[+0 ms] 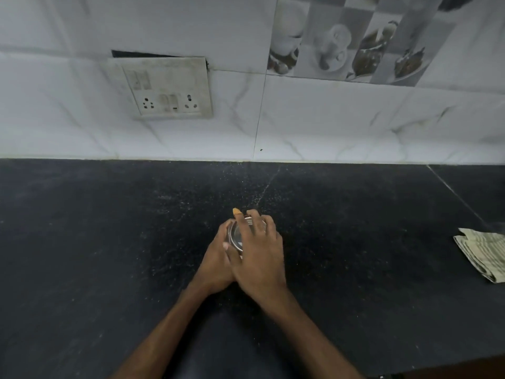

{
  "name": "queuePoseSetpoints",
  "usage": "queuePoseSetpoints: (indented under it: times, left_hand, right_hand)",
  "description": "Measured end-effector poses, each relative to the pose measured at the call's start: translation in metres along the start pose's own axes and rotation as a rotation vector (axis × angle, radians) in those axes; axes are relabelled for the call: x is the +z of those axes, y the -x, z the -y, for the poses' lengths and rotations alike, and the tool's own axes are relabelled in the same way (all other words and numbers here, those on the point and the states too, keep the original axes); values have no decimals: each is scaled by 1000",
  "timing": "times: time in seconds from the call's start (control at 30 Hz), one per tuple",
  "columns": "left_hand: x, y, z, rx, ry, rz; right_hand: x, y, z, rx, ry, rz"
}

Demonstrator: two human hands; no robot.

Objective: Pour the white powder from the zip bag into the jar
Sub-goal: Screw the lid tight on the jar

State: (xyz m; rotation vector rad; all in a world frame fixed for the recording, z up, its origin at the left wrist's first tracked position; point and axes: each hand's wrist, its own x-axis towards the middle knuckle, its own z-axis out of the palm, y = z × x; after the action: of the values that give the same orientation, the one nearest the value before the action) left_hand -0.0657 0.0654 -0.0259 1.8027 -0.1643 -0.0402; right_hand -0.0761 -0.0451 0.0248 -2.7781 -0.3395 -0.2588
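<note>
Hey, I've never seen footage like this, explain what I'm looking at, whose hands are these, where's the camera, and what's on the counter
There is no machine here. One camera worn on a person's head looks forward and down, so the two bare arms reach in from the bottom. The left hand and right hand are both wrapped around a small jar with a shiny metal lid, standing on the black counter. Pale specks dust the counter around it. A folded cloth lies at the right edge. On the tiled wall behind is a switchboard. No zip bag is in view.

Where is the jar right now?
In the head view, the jar stands mid-counter, enclosed by the left hand and right hand, well left of the folded cloth.
</note>
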Motion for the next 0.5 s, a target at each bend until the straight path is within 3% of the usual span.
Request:
queuePoseSetpoints:
  times: [0.07, 0.13, 0.2, 0.3, 0.4, 0.5]
  left_hand:
    - [-2, -1, 1, -25, 28, 4]
    - [-7, -4, 4, -23, 30, 29]
    - [-11, -8, 3, -11, 1, 74]
    - [-10, -9, 1, 33, -5, 40]
    - [-1, -8, -5, 56, 9, -85]
    - [-2, -10, -8, 26, 13, -157]
  right_hand:
    - [-9, -4, -1, -30, 20, 84]
    - [-27, -18, -18, -142, -38, 270]
    - [-35, -29, -39, -280, -80, 331]
    - [-19, -21, -41, -350, -114, 171]
    - [2, -14, -17, -118, -112, -47]
    - [-1, -20, -1, -33, -81, -2]
